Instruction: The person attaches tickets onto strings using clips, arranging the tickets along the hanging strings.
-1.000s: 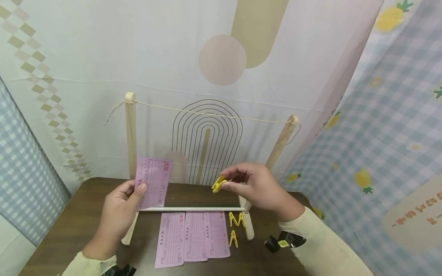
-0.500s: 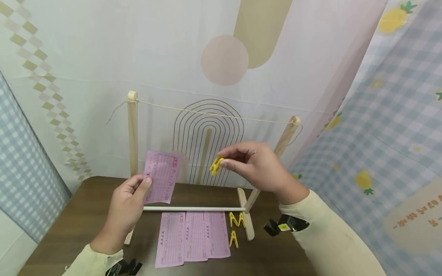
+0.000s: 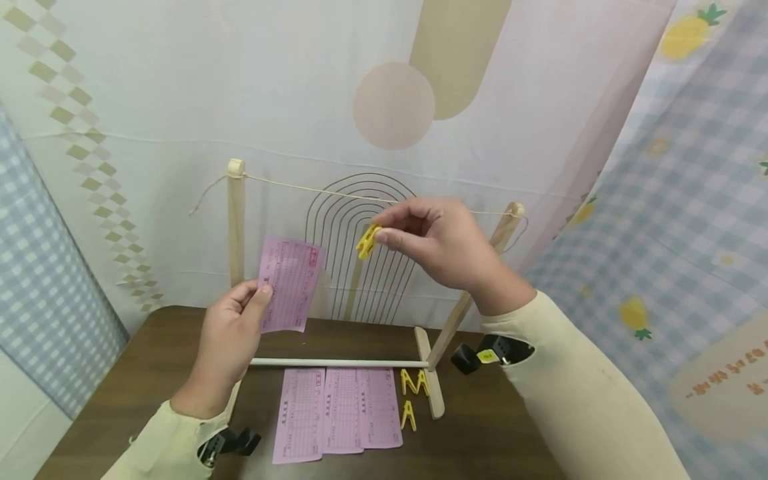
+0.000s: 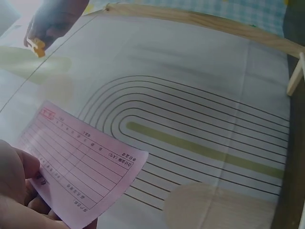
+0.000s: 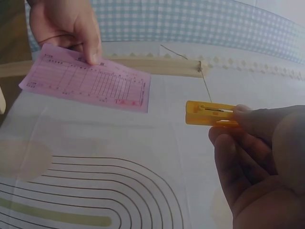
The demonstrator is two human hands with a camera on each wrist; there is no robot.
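My left hand (image 3: 237,327) pinches a pink printed form (image 3: 291,285) by its left edge, thumb in front. The slip stands raised above the table, below the string (image 3: 288,185) of a wooden frame. Up and to its right, my right hand (image 3: 441,247) pinches a yellow clothespin (image 3: 367,241) between thumb and fingers, just under the string in the head view. The clothespin (image 5: 209,113) points toward the left in the right wrist view, its spring showing. In the left wrist view the paper (image 4: 86,164) tilts, its red stamp at the upper left.
Overlapping pink forms (image 3: 300,417) lie on the brown table (image 3: 150,373) in front of the white crossbar (image 3: 336,363). Several yellow clothespins (image 3: 409,416) lie right of them. Wooden posts (image 3: 237,233) hold the string at both ends. A patterned cloth (image 3: 270,80) hangs behind.
Both hands have risen toward the string, the left with the pink form and also rightward, the right with the yellow clothespin. The forms and clothespins on the table stay put.
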